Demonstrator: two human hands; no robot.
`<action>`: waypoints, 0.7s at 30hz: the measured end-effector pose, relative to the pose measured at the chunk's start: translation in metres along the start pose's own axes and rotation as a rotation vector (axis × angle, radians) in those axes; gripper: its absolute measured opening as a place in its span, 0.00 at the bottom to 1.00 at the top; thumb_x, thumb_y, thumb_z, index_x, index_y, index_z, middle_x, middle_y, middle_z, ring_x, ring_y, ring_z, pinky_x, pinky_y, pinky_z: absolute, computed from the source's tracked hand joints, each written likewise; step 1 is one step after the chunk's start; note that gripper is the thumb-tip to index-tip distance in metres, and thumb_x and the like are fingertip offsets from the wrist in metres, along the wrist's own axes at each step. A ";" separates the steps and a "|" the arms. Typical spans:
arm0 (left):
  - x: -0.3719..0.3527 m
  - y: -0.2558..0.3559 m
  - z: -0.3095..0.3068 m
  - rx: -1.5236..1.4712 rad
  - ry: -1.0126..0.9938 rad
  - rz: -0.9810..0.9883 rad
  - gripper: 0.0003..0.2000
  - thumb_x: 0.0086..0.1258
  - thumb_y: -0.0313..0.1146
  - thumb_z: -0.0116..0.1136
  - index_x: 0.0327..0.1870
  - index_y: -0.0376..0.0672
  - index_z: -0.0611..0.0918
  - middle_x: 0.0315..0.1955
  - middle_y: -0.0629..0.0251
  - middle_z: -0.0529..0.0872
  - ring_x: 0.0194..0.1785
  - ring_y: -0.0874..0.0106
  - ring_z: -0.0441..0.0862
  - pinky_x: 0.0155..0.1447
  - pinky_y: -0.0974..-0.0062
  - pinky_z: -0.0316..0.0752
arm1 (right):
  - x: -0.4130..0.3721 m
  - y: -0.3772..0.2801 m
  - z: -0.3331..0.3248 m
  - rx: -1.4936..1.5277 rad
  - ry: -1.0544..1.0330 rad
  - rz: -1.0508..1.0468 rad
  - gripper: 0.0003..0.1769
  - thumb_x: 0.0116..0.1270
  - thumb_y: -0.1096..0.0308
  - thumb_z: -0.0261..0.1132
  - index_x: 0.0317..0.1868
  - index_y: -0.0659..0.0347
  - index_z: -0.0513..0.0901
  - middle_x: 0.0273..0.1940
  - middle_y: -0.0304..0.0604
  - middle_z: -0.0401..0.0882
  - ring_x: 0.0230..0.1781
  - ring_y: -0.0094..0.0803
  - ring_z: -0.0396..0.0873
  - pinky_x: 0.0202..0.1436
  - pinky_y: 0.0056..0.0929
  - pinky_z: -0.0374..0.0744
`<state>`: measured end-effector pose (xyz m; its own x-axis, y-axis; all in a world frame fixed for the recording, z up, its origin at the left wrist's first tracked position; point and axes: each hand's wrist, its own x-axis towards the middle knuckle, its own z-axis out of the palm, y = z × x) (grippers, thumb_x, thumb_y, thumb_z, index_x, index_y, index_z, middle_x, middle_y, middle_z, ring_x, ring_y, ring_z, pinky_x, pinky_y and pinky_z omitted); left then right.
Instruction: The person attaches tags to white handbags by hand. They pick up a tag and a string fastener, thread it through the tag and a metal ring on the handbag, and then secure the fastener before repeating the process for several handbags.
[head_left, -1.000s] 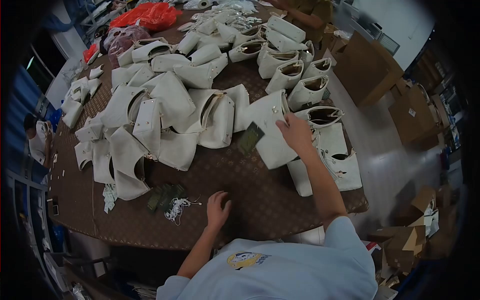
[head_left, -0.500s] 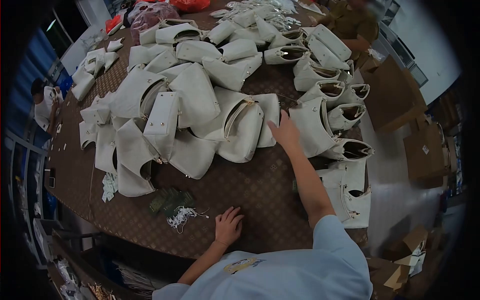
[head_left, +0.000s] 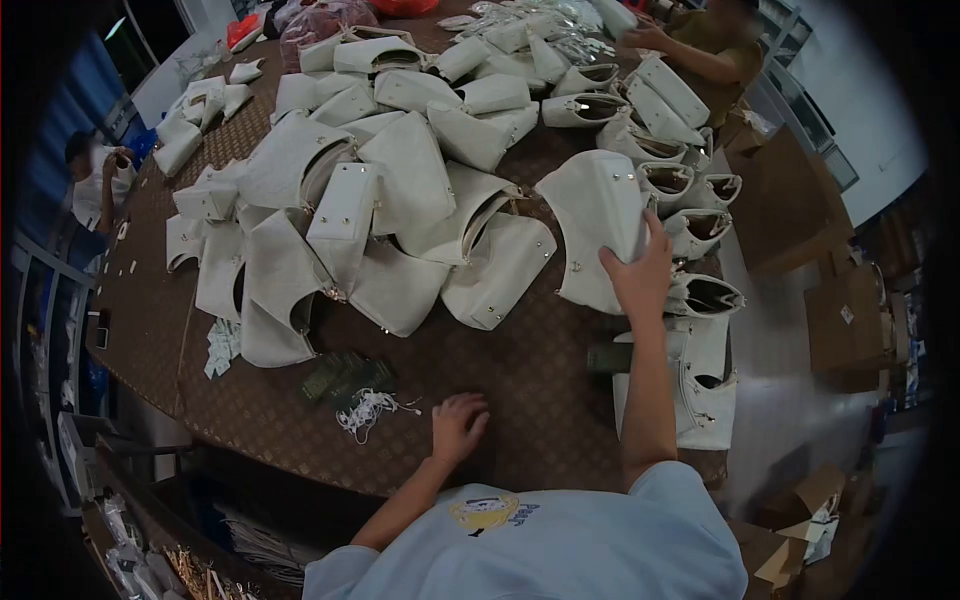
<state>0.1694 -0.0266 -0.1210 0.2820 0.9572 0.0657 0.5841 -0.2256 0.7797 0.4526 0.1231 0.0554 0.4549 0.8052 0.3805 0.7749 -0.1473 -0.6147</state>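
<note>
My right hand (head_left: pixel 640 275) grips a white handbag (head_left: pixel 592 225) by its studded base end, thumb on the near side and fingers over the far edge. The bag is tilted, beside the row of bags at the right. My left hand (head_left: pixel 460 425) rests on the brown patterned table (head_left: pixel 520 400) with its fingers loosely stretched out, holding nothing. Left of it lie a bunch of white strings (head_left: pixel 370 412) and dark green cards (head_left: pixel 335 377). A large pile of white handbags (head_left: pixel 405 170) lies further off.
White bags with openings facing up (head_left: pixel 698 228) line the table's right side. A dark green block (head_left: pixel 608 357) lies near my right forearm. Cardboard boxes (head_left: pixel 850 310) stand on the floor at right. One person (head_left: pixel 715 50) works at the far right, another (head_left: pixel 95 185) at the left.
My right hand has moved right from the pile's edge, now with a white handbag in its grip. My left hand stays on the table. The view has shifted slightly.
</note>
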 end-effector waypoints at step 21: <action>-0.029 0.064 -0.049 -0.518 0.006 -0.312 0.14 0.60 0.23 0.50 0.48 0.33 0.73 0.37 0.63 0.81 0.36 0.77 0.78 0.37 0.77 0.74 | -0.257 -0.049 -0.034 -0.021 -1.207 0.110 0.32 0.54 0.46 0.63 0.55 0.57 0.73 0.43 0.51 0.80 0.44 0.45 0.79 0.45 0.38 0.76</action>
<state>0.1609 -0.0600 -0.0427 0.1520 0.9651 -0.2132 0.1919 0.1828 0.9643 0.3127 -0.0959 0.0112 -0.1741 0.8038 -0.5688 0.7701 -0.2489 -0.5874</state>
